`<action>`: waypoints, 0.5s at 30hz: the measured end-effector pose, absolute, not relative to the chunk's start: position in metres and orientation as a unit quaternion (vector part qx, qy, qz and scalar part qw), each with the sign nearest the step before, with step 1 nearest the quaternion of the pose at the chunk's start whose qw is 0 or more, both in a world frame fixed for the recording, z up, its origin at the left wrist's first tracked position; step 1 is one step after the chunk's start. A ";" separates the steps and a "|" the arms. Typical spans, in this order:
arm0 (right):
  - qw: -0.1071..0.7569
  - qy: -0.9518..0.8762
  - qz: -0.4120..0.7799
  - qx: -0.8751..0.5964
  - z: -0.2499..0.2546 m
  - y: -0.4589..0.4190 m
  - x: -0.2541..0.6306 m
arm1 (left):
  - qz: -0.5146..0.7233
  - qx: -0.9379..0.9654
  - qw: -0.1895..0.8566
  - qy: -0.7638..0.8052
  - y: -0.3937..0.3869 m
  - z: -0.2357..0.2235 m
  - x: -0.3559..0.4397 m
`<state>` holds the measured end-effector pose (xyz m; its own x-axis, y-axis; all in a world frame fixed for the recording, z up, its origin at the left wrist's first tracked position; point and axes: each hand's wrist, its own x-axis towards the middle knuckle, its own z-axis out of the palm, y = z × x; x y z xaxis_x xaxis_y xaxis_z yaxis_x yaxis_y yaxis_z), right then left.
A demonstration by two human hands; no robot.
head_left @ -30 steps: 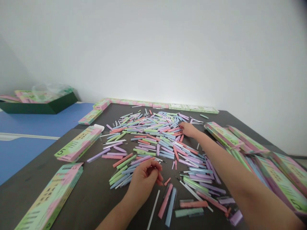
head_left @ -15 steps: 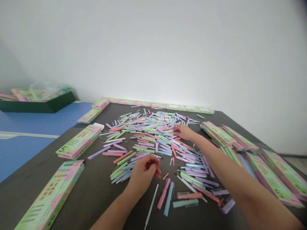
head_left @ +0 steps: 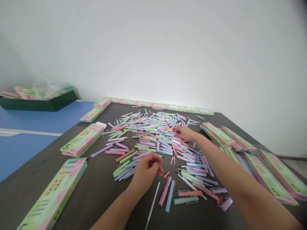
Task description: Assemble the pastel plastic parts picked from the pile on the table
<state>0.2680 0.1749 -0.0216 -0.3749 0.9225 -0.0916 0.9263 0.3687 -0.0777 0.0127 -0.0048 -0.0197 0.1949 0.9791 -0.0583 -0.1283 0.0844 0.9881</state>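
Observation:
My left hand hovers low over the near middle of the table, its fingers curled in toward the thumb. Whatever lies between those fingertips is hidden. Just beside it is a group of green, blue and red pen barrels. My right hand reaches to the right side of a wide heap of pastel pen parts. Its fingers are pinched together among red and purple pieces, too small to tell what they grip. A white refill lies in front of my left hand, near a red cap and a blue cap.
Printed pen boxes lie along the left edge, with more boxes on the right. A row of boxes lines the back by the wall. A dark green tray with packaging stands on the blue surface at left.
My view has shifted slightly. Both hands keep nearly the same places and curled poses; the pen parts show no clear movement.

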 end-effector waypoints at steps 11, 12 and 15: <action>-0.137 0.770 -0.107 0.614 -0.005 0.145 0.261 | 0.459 0.512 0.571 0.449 -0.003 -0.017 0.011; -0.163 0.761 -0.119 0.616 -0.001 0.138 0.258 | 0.460 0.510 0.569 0.452 -0.003 -0.017 0.010; -0.232 0.740 -0.183 0.604 0.009 0.108 0.243 | 0.485 0.488 0.575 0.443 -0.003 -0.017 0.011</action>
<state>0.2435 0.1084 0.0089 -0.1629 0.9790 0.1226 0.8088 0.2037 -0.5517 0.0110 -0.0030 -0.0168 0.1375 0.9899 -0.0351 -0.1252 0.0525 0.9907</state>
